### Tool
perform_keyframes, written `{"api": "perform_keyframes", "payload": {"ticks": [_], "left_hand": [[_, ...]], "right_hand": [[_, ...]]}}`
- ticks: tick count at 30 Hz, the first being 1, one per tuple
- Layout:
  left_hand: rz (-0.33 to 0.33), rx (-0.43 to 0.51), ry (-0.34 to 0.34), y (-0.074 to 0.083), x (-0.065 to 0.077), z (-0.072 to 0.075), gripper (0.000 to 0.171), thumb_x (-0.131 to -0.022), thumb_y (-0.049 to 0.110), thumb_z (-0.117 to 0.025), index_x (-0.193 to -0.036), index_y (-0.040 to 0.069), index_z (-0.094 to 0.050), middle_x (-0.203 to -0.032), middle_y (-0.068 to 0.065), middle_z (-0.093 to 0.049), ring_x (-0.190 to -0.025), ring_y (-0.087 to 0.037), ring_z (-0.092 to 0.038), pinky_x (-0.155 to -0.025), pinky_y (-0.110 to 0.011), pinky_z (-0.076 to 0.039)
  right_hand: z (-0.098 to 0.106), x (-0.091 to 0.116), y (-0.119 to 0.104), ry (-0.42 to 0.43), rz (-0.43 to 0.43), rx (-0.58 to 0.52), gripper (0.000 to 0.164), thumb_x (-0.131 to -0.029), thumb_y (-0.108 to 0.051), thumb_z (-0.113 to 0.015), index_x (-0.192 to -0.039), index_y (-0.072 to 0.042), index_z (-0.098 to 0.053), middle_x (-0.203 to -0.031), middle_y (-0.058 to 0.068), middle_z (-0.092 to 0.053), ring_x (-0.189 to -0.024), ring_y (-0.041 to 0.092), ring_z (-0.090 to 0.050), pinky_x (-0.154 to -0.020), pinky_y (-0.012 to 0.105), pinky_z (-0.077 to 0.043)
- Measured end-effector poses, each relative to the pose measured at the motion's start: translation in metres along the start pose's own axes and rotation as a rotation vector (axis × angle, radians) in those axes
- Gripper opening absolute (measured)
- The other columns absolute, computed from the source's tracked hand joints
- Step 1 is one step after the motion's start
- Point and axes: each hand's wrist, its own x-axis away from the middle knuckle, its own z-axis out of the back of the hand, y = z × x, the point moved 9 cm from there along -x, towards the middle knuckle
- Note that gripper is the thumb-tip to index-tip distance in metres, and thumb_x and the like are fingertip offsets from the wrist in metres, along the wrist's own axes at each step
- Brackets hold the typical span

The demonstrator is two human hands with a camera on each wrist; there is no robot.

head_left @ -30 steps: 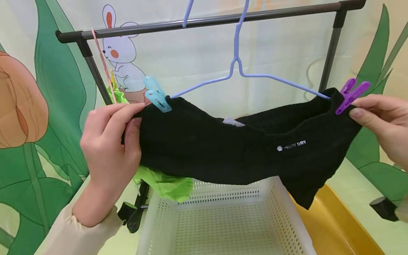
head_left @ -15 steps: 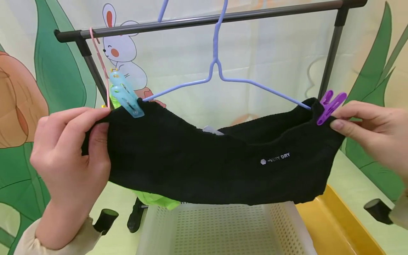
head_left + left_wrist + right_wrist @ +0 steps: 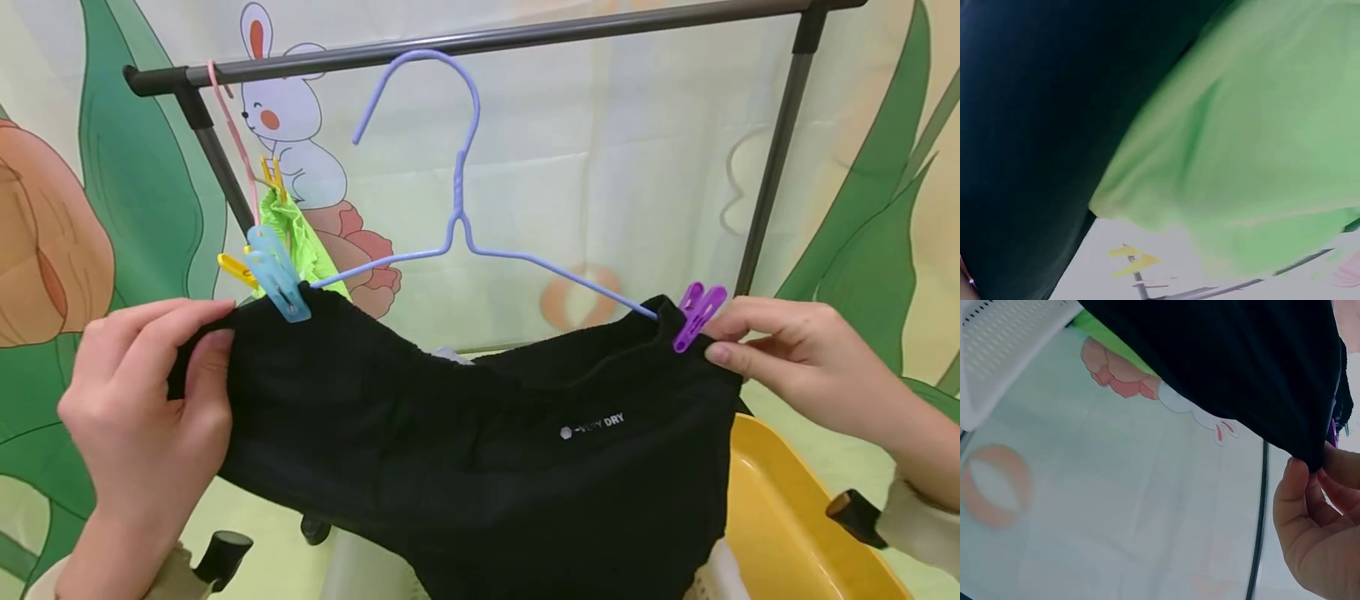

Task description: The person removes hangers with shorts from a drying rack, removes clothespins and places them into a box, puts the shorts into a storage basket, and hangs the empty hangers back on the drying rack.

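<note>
Black shorts (image 3: 480, 483) with small white "VERY DRY" lettering spread between my hands, their lower part cut off by the frame. A light blue clothespin (image 3: 277, 275) and a purple clothespin (image 3: 699, 317) clip their waistband to a lilac hanger (image 3: 459, 192). The hanger's hook is fully in view, its top overlapping the lower edge of the rail in the head view. My left hand (image 3: 150, 400) pinches the left top corner between thumb and fingers. At the other corner, beside the purple clothespin, my right hand (image 3: 810, 358) pinches the cloth.
A dark clothes rack (image 3: 555, 33) crosses behind. On its left end hangs a pink hanger (image 3: 238, 133) with a bright green garment (image 3: 300, 242) held by yellow clothespins (image 3: 236, 268). Below stand a yellow tray (image 3: 787, 500) and a white perforated basket (image 3: 367, 558), mostly hidden by the shorts.
Both hands have moved left and down with the shorts and hanger. The hook, earlier cut off by the top edge and reaching above the rail, has come down into full view.
</note>
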Motion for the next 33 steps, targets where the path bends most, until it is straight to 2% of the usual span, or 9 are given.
{"api": "perform_keyframes", "payload": {"ticks": [7,14,22,26,30,33], "left_hand": [[0.046,0.045,-0.125,0.003,0.015,-0.012,0.012,-0.075,-0.006,-0.061,-0.086,-0.004,-0.066,-0.084,-0.021,-0.061,-0.079,-0.033,-0.051,-0.079,-0.007,-0.030],[0.078,0.073,-0.211,-0.005,0.031,-0.025,0.018,-0.071,-0.011,-0.064,-0.087,-0.003,-0.066,-0.083,-0.017,-0.061,-0.081,-0.027,-0.051,-0.080,-0.007,-0.032],[0.107,0.123,-0.310,-0.013,0.049,-0.042,0.023,-0.070,-0.014,-0.064,-0.088,-0.001,-0.066,-0.084,-0.014,-0.060,-0.082,-0.022,-0.050,-0.076,-0.010,-0.034],[0.115,0.130,-0.352,-0.014,0.055,-0.049,0.021,-0.071,-0.013,-0.063,-0.088,0.000,-0.066,-0.083,-0.013,-0.060,-0.082,-0.021,-0.051,-0.076,-0.011,-0.035],[0.126,0.125,-0.397,-0.018,0.062,-0.056,0.020,-0.072,-0.011,-0.063,-0.088,0.001,-0.065,-0.084,-0.012,-0.060,-0.082,-0.023,-0.052,-0.075,-0.015,-0.035],[0.129,0.129,-0.423,-0.019,0.067,-0.060,0.019,-0.072,-0.010,-0.063,-0.088,0.001,-0.065,-0.083,-0.011,-0.060,-0.080,-0.022,-0.053,-0.074,-0.017,-0.036]], "right_hand": [[-0.019,0.007,0.008,-0.102,-0.011,-0.039,0.028,-0.073,0.014,-0.060,-0.080,-0.013,-0.059,-0.072,-0.008,-0.054,-0.065,0.002,-0.047,-0.046,0.017,-0.039],[-0.027,0.011,0.015,-0.163,0.000,-0.026,0.028,-0.074,0.012,-0.061,-0.075,-0.014,-0.053,-0.066,-0.006,-0.047,-0.054,0.002,-0.042,-0.040,0.017,-0.033],[-0.027,0.014,0.024,-0.144,0.031,0.023,0.026,-0.074,0.011,-0.062,-0.076,-0.013,-0.053,-0.063,-0.005,-0.047,-0.053,0.002,-0.040,-0.042,0.016,-0.033],[-0.027,0.015,0.028,-0.124,0.017,0.073,0.024,-0.075,0.009,-0.062,-0.076,-0.014,-0.054,-0.064,-0.007,-0.048,-0.056,0.001,-0.041,-0.044,0.016,-0.034],[-0.028,0.016,0.033,-0.121,-0.002,0.108,0.014,-0.079,0.000,-0.062,-0.077,-0.013,-0.055,-0.066,-0.008,-0.049,-0.059,0.001,-0.042,-0.046,0.015,-0.036],[-0.029,0.017,0.037,-0.121,-0.012,0.127,0.015,-0.078,0.001,-0.062,-0.078,-0.012,-0.056,-0.067,-0.008,-0.050,-0.060,0.000,-0.042,-0.048,0.014,-0.038]]}}
